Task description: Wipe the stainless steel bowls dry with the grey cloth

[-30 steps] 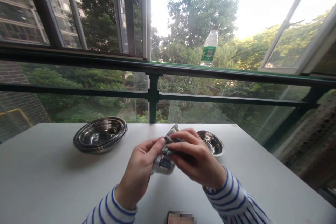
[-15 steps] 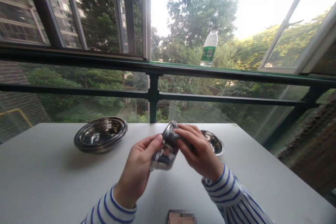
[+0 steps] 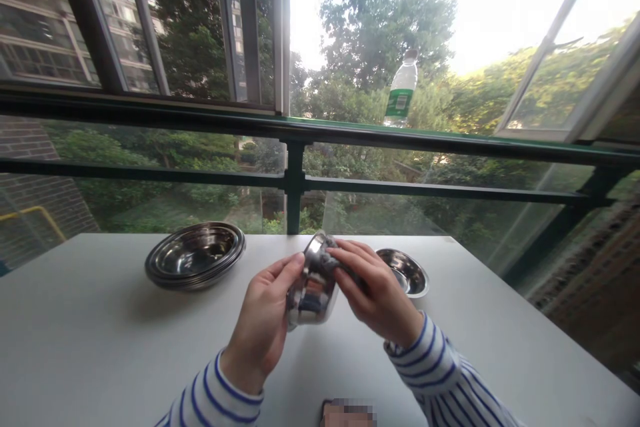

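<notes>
The left hand (image 3: pixel 263 310) and right hand (image 3: pixel 377 293) are both closed around a small stainless steel bowl (image 3: pixel 313 290), which is held up between them and tipped on its side, with its curved wall and rim catching reflections. The left hand cups the bowl's near side, its fingers (image 3: pixel 280 271) curling up against the metal, while the fingers (image 3: pixel 350 257) of the right hand lie across its upper far side. A greyish patch under those fingers could be a cloth or a reflection; I cannot tell which. Both forearms come in from the bottom of the view in white sleeves (image 3: pixel 440 373) with blue stripes. On the white desk (image 3: pixel 75 307), a stack of steel bowls (image 3: pixel 195 255) sits to the left of the hands, well apart from them. A single steel bowl (image 3: pixel 403 272) rests just beyond the right hand, and a pixelated object (image 3: pixel 347 415) lies at the desk's near edge. Past the desk runs a dark green railing (image 3: pixel 295 177) with glass panels, and a plastic water bottle (image 3: pixel 401 90) with a green label stands on its top rail, with trees (image 3: pixel 385 27) outside.
</notes>
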Motion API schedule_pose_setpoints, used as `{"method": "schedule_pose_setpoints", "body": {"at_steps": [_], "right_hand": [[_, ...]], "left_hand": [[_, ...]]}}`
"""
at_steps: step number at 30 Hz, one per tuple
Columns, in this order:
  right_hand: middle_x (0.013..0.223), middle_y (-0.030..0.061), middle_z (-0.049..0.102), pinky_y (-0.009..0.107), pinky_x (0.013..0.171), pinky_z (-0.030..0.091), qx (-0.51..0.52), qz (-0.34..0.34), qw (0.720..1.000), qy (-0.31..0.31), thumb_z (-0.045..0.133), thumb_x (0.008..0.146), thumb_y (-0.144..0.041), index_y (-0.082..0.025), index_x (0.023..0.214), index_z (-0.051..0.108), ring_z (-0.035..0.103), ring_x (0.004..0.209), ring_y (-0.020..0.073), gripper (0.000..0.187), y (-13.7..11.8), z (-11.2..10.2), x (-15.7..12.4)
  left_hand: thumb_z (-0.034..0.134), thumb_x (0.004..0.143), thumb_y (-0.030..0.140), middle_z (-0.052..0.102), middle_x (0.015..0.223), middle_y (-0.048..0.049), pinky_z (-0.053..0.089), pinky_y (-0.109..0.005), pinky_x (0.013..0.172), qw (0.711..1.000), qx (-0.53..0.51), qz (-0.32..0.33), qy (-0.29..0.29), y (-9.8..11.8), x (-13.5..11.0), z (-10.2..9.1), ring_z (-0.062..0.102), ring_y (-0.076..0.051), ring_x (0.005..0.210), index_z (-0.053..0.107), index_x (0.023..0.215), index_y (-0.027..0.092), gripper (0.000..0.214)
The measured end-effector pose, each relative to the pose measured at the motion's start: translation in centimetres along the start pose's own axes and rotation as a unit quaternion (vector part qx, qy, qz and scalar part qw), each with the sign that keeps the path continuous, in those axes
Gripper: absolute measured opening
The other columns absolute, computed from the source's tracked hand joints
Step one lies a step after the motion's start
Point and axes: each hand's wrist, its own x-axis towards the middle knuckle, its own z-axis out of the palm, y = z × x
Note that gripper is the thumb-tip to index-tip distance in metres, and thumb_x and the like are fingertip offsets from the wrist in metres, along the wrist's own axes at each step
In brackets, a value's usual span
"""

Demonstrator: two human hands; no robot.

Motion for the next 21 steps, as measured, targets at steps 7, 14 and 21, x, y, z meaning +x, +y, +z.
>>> {"method": "schedule_pose_setpoints", "body": {"at_steps": [7, 14, 21], "right_hand": [[0.12, 0.0045, 0.057, 0.046, 0.095, 0.039, -0.015, -0.094, 0.992, -0.079, 0.054, 0.078, -0.019, -0.024, 0.103, 0.06, 0.041, 0.118, 0.0253, 0.026, -1.0, -0.2, -0.1], [0.123, 0.0104, 0.053, 0.041, 0.095, 0.042, 0.009, 0.023, 1.0, 0.006, 0.046, 0.086, -0.019, -0.019, 0.117, 0.052, 0.045, 0.115, 0.0213, 0.032, 0.1, 0.4, -0.1], [0.124, 0.0093, 0.053, 0.044, 0.094, 0.043, -0.022, -0.066, 0.997, -0.031, 0.049, 0.082, -0.017, -0.02, 0.116, 0.053, 0.042, 0.119, 0.0237, 0.034, -0.7, 1.0, -0.3]], "left_hand": [[0.067, 0.068, 0.025, 0.068, 0.065, -0.0038, 0.048, -0.021, 0.049, 1.0, -0.021, -0.008, 0.012, 0.0, 0.1, -0.1, 0.061, -0.012, 0.053, 0.067, 0.085, 0.012, 0.022], [0.067, 0.069, 0.027, 0.069, 0.069, -0.0056, 0.05, -0.023, 0.054, 1.0, -0.02, 0.003, 0.015, 0.0, 0.0, 0.2, 0.062, -0.014, 0.058, 0.067, 0.083, 0.01, 0.022], [0.066, 0.07, 0.027, 0.069, 0.074, -0.0055, 0.05, -0.022, 0.056, 1.0, -0.008, 0.001, 0.016, -0.2, 0.0, 0.2, 0.063, -0.013, 0.062, 0.068, 0.088, 0.011, 0.024]]}}
